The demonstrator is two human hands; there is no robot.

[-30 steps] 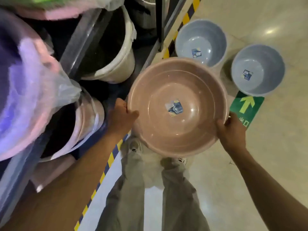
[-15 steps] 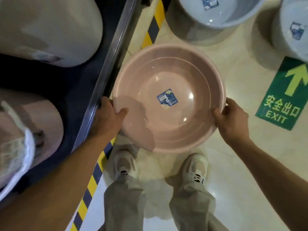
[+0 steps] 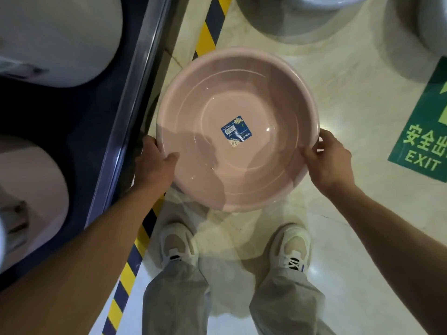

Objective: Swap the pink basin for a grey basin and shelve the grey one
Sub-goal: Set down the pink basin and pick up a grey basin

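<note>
Pink basin point(image 3: 238, 129) hangs low over the floor point(image 3: 338, 105) between both hands, left hand point(image 3: 154, 163) and right hand point(image 3: 326, 158) with fingers clamped on opposite rims. Beyond the fingers, a grey basin point(image 3: 302, 18) waits unshelved; the swap is barely begun. Since half a second ago, the basin sits lower, nearer the shoes.

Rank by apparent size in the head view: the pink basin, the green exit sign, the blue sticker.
1. pink basin, though it is held nearer the camera
2. green exit sign, partly cut off at the frame edge
3. blue sticker
</note>
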